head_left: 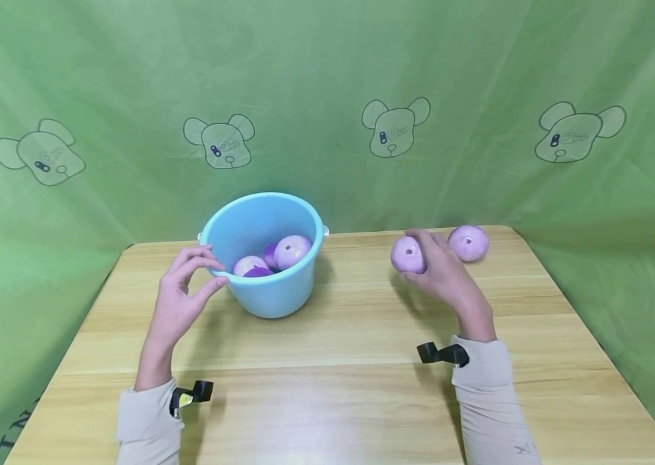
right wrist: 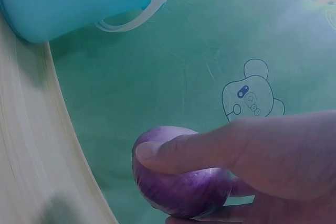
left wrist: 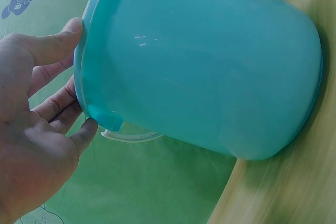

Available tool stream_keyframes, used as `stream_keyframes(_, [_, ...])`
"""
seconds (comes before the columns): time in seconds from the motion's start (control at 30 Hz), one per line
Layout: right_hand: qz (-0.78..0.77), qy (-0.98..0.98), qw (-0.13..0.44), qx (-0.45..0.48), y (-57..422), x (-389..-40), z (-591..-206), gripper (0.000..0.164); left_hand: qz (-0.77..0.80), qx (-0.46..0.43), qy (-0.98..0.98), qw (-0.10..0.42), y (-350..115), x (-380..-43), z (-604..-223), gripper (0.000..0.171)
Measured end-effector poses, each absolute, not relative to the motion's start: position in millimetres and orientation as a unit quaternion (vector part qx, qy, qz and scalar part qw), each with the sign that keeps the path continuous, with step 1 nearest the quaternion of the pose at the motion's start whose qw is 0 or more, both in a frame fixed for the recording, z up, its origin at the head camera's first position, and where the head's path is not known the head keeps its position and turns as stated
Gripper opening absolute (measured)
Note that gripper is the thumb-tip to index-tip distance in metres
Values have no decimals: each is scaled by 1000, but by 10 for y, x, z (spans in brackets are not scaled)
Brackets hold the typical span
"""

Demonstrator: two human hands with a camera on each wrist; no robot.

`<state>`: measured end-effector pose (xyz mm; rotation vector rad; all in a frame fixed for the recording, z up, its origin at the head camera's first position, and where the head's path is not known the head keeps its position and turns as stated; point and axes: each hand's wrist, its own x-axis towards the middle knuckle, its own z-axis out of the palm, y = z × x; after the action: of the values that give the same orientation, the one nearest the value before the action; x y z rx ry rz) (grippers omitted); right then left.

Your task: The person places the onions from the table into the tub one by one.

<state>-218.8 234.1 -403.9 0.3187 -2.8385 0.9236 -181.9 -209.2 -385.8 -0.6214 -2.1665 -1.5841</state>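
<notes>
My left hand (head_left: 179,294) holds the near-left rim of a light blue bucket (head_left: 274,298), thumb outside and fingers over the edge. The left wrist view shows the thumb and fingertips at the rim of the bucket (left wrist: 210,66). Inside it lie several round things: pale purple balls (head_left: 292,250) and darker purple pieces (head_left: 258,272). Over the right side of the table, my right hand (head_left: 440,268) grips a glossy purple ball (head_left: 406,255) with a small dark spot. In the right wrist view, the thumb lies across this ball (right wrist: 178,195).
Another pale purple ball (head_left: 469,243) rests near the table's back edge, just beyond my right hand. The wooden table (head_left: 327,400) is bordered by a green cloth (head_left: 316,84) with bear-head prints. A white handle (right wrist: 139,19) hangs at the bucket's side.
</notes>
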Motion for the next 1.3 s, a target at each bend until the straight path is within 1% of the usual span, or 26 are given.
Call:
stream_keyframes(0.7, [313, -933, 122, 131, 2269, -2156, -3941, 78, -565, -222, -770, 195, -2085, -1822, -3871, 15])
stream_keyframes(1.3, [330, -918, 175, 134, 2192, -2125, -3866, 82, -566, -221, -770, 195, -2087, -1821, -3875, 16])
